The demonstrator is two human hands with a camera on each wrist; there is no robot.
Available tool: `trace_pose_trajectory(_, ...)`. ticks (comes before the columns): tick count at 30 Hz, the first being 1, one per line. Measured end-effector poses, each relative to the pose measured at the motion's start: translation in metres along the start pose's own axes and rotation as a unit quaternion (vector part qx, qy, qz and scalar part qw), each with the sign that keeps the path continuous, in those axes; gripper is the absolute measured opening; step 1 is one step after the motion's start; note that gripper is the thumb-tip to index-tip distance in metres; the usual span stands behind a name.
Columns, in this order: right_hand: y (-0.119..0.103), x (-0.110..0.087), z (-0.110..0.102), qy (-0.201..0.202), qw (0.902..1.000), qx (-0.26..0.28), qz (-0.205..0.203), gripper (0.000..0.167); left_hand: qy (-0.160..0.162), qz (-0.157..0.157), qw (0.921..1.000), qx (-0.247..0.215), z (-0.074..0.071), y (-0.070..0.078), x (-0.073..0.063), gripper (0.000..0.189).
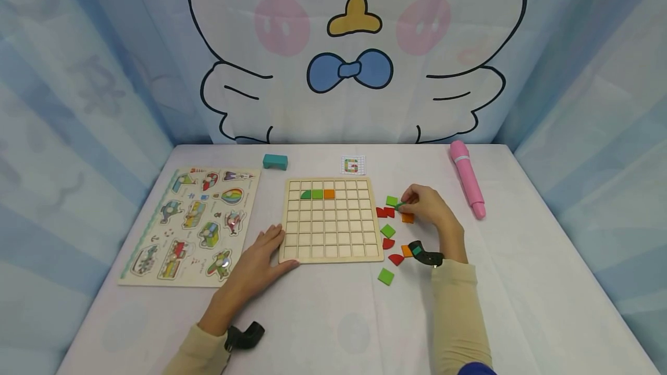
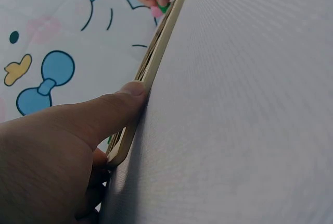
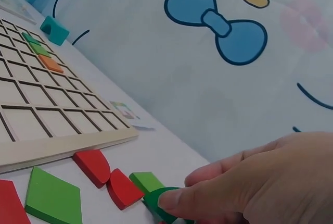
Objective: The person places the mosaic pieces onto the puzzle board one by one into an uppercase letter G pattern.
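Note:
A wooden grid board [image 1: 333, 257] lies on the table. In its second row sit a dark green piece [image 1: 305, 195], a light green square [image 1: 317, 194] and an orange square [image 1: 329, 194]. My left hand [image 1: 259, 262] rests at the board's near left corner, its thumb [image 2: 125, 96] along the front edge and fingers extended along the left side. Right of the board, my right hand [image 1: 429, 207] pinches a dark green piece with a curved edge [image 3: 160, 203] between thumb and fingers. Around it lie red pieces [image 3: 125, 187], green squares [image 1: 385, 276] and orange squares [image 1: 407, 251].
A picture puzzle board [image 1: 208, 224] lies at the left. Behind the grid board are a teal block [image 1: 275, 161] and a small pattern card [image 1: 353, 165]. A pink microphone-shaped stick [image 1: 468, 179] lies at the back right. A printed curtain [image 1: 354, 114] hangs behind the table.

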State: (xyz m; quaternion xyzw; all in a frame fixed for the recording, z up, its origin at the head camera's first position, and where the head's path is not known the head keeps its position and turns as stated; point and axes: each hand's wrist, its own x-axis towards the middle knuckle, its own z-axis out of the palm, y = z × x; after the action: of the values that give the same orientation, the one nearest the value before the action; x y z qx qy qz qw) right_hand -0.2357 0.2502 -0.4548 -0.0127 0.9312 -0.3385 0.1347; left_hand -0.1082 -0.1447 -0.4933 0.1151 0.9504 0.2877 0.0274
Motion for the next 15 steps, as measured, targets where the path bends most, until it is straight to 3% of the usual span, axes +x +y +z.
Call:
trace_pose_trajectory(10, -0.004, 0.000, 0.000, 0.003, 0.9991, -0.022, -0.036, 0.029, 0.002, 0.003, 1.0000, 0.001, 0.000, 0.000, 0.000, 0.084)
trace_pose_trajectory(15, -0.011, 0.002, 0.005, 0.012, 0.9993, 0.000, -0.035, 0.027, 0.006, 0.007, 1.0000, -0.001, 0.000, 0.000, -0.001, 0.084)
